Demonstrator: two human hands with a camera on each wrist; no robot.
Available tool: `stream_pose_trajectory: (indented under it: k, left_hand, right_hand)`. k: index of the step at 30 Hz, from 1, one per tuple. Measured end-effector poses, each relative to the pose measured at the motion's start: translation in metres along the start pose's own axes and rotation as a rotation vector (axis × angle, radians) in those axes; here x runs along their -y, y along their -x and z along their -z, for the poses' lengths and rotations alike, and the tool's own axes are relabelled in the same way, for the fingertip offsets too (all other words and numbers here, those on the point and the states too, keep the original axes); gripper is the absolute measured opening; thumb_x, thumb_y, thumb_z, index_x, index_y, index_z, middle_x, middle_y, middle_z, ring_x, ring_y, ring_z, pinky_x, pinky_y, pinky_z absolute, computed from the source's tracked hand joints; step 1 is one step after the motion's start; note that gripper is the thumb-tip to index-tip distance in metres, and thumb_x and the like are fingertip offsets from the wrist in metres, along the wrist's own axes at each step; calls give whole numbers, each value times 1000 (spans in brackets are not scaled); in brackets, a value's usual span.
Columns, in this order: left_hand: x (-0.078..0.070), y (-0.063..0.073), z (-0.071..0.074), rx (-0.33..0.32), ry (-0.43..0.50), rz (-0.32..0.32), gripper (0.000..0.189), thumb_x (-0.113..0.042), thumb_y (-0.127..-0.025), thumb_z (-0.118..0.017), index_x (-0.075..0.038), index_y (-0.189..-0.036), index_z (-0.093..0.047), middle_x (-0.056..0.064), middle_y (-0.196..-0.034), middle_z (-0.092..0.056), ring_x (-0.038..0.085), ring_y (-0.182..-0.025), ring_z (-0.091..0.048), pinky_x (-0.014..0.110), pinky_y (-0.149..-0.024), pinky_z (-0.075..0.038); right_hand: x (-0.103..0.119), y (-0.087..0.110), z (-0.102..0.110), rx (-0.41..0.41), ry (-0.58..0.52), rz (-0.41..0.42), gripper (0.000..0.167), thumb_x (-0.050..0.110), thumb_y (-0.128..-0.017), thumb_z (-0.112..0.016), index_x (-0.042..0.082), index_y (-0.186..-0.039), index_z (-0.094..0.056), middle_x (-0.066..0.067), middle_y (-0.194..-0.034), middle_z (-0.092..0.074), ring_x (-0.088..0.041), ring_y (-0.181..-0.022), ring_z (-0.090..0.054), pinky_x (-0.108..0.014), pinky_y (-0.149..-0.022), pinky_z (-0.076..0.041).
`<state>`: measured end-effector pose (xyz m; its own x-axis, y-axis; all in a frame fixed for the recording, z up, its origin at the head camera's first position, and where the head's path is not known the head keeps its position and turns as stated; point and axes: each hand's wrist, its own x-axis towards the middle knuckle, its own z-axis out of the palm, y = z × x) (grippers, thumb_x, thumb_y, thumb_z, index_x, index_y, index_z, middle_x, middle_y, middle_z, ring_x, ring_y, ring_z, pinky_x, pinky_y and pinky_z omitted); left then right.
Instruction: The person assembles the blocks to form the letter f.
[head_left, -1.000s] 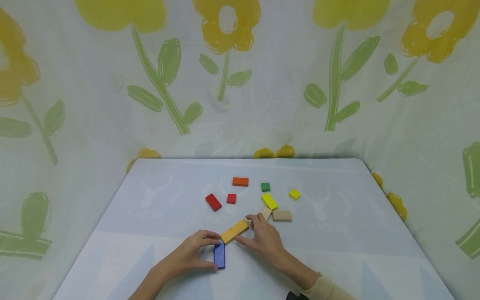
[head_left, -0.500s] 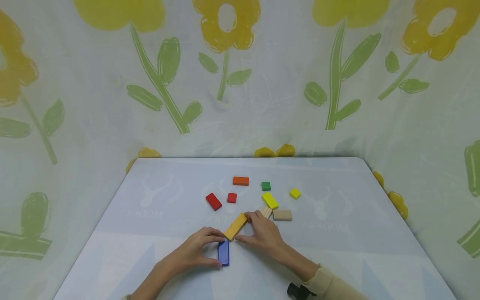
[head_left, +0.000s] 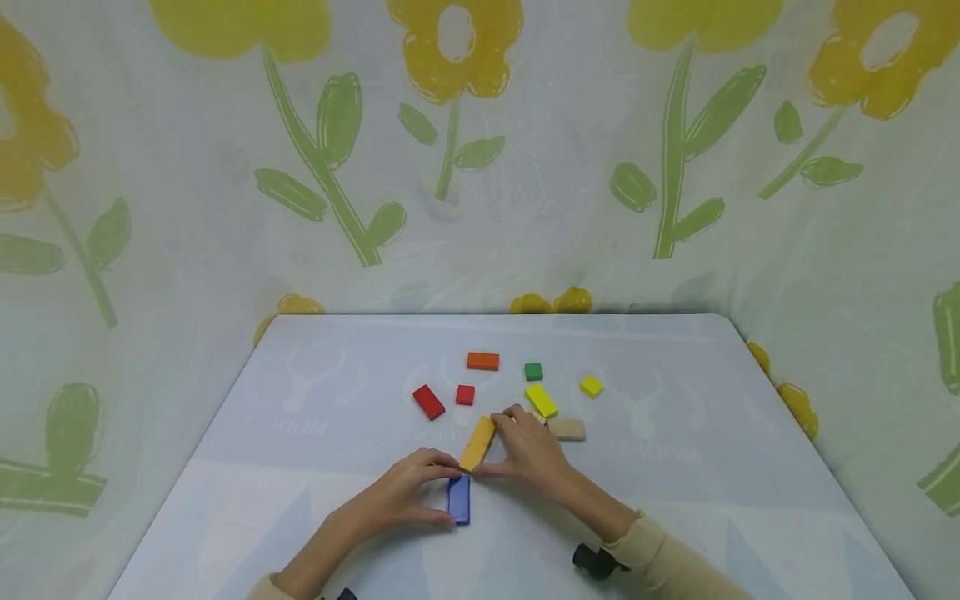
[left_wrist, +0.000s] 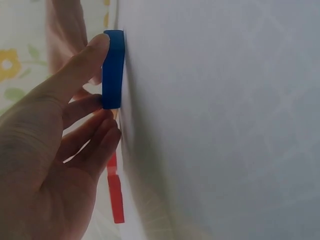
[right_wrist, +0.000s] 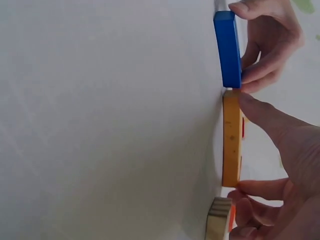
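Note:
On the table my left hand (head_left: 405, 492) pinches a blue rectangular block (head_left: 459, 501) by its two ends, thumb at the near end and index finger at the far end. In the left wrist view the blue block (left_wrist: 113, 70) shows between thumb and fingers. My right hand (head_left: 536, 457) grips an orange-yellow block (head_left: 477, 444) end to end, thumb at its near end. The right wrist view has the yellow block (right_wrist: 231, 140) end to end with the blue block (right_wrist: 228, 50). A striped wooden block (right_wrist: 218, 218) lies under my right fingers, mostly hidden in the head view.
Beyond the hands lie a red block (head_left: 429, 402), a small red block (head_left: 465, 395), an orange block (head_left: 483, 361), a green block (head_left: 533, 372), a yellow block (head_left: 542, 401), a small yellow block (head_left: 592, 386) and a tan block (head_left: 567, 429). A flowered cloth (head_left: 525, 208) hangs behind the table.
The orange-yellow block has turned from slanted to more upright in the head view. Left hand and blue block have shifted right and slightly away, staying at the yellow block's near end.

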<state>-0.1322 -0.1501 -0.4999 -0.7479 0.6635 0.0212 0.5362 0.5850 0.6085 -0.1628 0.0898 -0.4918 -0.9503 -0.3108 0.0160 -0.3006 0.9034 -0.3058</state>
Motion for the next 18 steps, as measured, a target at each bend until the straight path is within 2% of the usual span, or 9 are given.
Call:
stream_pose_trajectory:
  k: [7,11,18]
  left_hand:
    - [-1,-4,-1,-22,-28,-46,57,-52,-77,-78,-19,-123,-69,-8,-123,-61,10,-114,-57,31,-99,-54]
    - [-3,-8,0,-8,-35,-34,57,-51,-78,-77,-19,-124,-69,-7,-121,-62,9,-111,-57,28,-97,-54]
    - [-7,-15,-2,18,-54,-21,58,-52,-80,-76,-19,-127,-68,-6,-119,-64,8,-109,-57,23,-92,-55]
  right_hand:
    - [-4,-5,2,14,58,57,88,68,-65,-78,13,-131,-63,-6,-122,-63,-22,-107,-57,-39,-92,-54]
    - [-6,-8,6,39,59,95,87,68,-66,-78,13,-131,-63,-6,-123,-62,-23,-109,-54,-40,-93,-52]
    - [-17,-18,11,99,38,112,88,67,-66,-79,16,-134,-60,-6,-128,-61,-26,-117,-52,-47,-99,-48]
